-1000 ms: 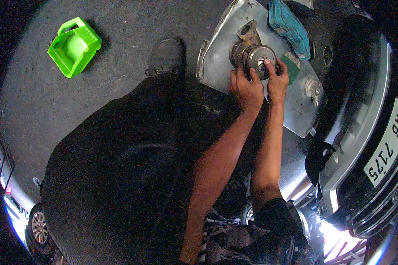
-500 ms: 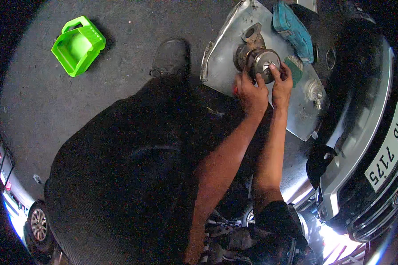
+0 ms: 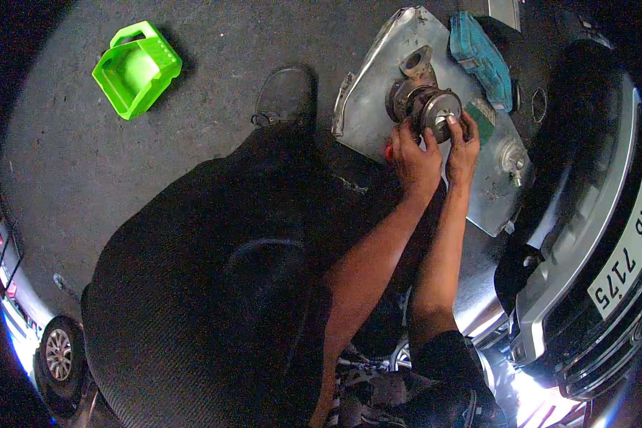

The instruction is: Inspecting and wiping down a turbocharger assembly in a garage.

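Observation:
A dull metal turbocharger (image 3: 430, 101) with a flanged neck and a round disc face sits on a bent silver metal sheet (image 3: 369, 100). My left hand (image 3: 416, 162) is closed on its near side, fingers at the disc's rim. My right hand (image 3: 464, 155) grips the right edge of the same part, its thumb pressed near the middle of the disc. Fingers cover part of the lower rim. Just right of the right hand lies a green pad (image 3: 485, 120). Farther right on the sheet rests a rounded silver metal housing (image 3: 513, 157).
A teal case (image 3: 481, 60) lies across the sheet's far right edge. A bright green open container with a handle (image 3: 137, 71) stands on the dark floor at far left. The silver-trimmed car bumper (image 3: 585, 235) curves along the right. Beside my left wrist is something small and red (image 3: 389, 150).
The whole view has shifted slightly, so things appear a little farther right and lower. Both hands keep their hold on the turbocharger, with the right thumb still near the disc's middle.

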The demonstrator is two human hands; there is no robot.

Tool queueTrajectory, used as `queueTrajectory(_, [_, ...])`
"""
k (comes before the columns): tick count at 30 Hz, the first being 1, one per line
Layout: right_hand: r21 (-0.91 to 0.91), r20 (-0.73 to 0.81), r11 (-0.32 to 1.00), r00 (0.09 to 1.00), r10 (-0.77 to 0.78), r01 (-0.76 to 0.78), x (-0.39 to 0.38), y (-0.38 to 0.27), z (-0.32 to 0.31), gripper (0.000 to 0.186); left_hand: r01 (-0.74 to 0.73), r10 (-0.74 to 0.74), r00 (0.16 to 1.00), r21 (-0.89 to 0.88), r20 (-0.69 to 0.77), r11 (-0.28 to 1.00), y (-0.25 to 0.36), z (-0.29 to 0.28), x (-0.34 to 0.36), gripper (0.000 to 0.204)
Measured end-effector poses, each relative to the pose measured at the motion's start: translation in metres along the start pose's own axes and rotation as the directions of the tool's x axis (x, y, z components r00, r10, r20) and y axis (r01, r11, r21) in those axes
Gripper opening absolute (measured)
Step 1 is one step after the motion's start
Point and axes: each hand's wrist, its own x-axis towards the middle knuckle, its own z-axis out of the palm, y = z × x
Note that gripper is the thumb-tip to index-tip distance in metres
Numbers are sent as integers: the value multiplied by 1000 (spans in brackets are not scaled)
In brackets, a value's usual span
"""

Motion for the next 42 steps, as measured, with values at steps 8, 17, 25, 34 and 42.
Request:
queueTrajectory(8, [-34, -3, 999, 1000, 16, -16, 2, 3, 0, 53, -5, 5, 1000, 4, -12, 1000, 0, 1, 1, 39])
queueTrajectory(17, [-163, -28, 986, 999, -39, 34, 7, 9, -1, 59, -47, 51, 997, 68, -64, 997, -3, 7, 2, 34])
queueTrajectory(25, [-225, -41, 974, 999, -10, 0, 0, -1, 9, 60, 50, -51, 999, 35, 7, 998, 4, -3, 8, 36])
queueTrajectory(34, [-296, -64, 955, 998, -17, -2, -2, -13, 6, 62, -32, 29, 999, 167, 21, 985, -2, 6, 7, 32])
queueTrajectory(42, [-278, -71, 961, 997, -18, -3, -1, -9, 7, 64, -26, 21, 999, 175, 32, 984, -5, 5, 8, 32])
